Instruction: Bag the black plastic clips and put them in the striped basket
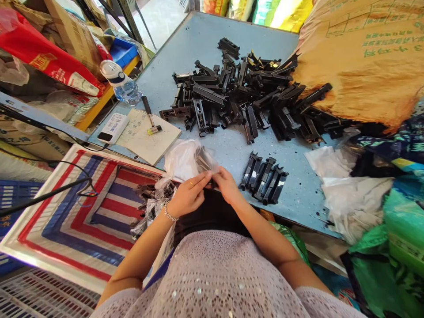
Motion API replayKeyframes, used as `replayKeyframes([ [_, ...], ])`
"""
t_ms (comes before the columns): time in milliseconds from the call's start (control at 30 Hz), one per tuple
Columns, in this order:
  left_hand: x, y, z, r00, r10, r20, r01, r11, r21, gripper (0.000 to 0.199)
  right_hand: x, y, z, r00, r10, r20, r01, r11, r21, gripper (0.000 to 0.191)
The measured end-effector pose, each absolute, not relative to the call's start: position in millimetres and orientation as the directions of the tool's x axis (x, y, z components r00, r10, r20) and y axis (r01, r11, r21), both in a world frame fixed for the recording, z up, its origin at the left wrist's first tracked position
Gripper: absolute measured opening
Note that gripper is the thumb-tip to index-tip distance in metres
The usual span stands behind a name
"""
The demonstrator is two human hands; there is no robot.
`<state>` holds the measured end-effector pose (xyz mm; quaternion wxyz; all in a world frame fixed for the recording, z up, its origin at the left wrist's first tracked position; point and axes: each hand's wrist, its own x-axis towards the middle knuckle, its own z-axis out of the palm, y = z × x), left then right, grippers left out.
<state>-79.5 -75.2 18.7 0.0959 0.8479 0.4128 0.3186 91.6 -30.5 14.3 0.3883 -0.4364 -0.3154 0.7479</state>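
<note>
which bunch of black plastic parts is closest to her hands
The small row of black parts lined up side by side just beside the right hand; the big loose pile lies farther back on the table.

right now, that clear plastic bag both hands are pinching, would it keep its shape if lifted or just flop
Probably flop: the clear plastic bag is thin and crumpled, bunched where the left hand and right hand pinch it. It looks light itself, though dark pieces inside may make it sag. The glossy film could slide between the fingers.
</note>
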Motion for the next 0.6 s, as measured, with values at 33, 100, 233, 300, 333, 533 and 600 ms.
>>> replayKeyframes([
  [33, -80.6, -77.1, 27.2, 0.455, 0.763, 0.459, 0.640, -0.638, 0.427, 0.066, 88.0, -38.2, 17.9, -0.318, 0.875, -0.366, -0.277, -0.455, -0.846, 0.029],
  [100, -90.1, -86.5, 52.4, 0.406, 0.780, 0.475, 0.662, -0.610, 0.436, 0.053, 86.8, -52.3, 30.1, -0.434, 0.852, -0.292, -0.285, -0.437, -0.853, 0.034],
  [233, -142.6, -125.4, 112.1, 0.267, 0.903, 0.337, 0.697, -0.422, 0.580, 0.034, 124.4, -50.2, 65.1, -0.743, 0.653, -0.150, -0.165, -0.395, -0.904, 0.050],
  [300, -177.6, -138.7, 117.6, 0.265, 0.949, 0.170, 0.688, -0.310, 0.657, 0.028, 161.1, -29.9, 77.4, -0.711, 0.684, -0.164, 0.132, -0.099, -0.986, 0.049],
  [333, -192.3, -140.0, 109.0, 0.283, 0.957, 0.056, 0.701, -0.247, 0.670, 0.026, 180.2, -16.7, 80.0, -0.633, 0.756, -0.167, 0.363, 0.099, -0.927, 0.048],
  [533, -198.9, -99.4, -32.7, 0.015, 0.854, -0.520, 0.872, 0.243, 0.424, 0.014, 226.9, 50.2, 55.9, -0.504, 0.820, -0.271, 0.863, 0.463, -0.203, 0.053],
  [600, -186.8, -89.8, -62.9, -0.012, 0.847, -0.531, 0.859, 0.280, 0.428, 0.016, 215.4, 49.7, 48.8, -0.558, 0.794, -0.240, 0.828, 0.517, -0.217, 0.054],
])
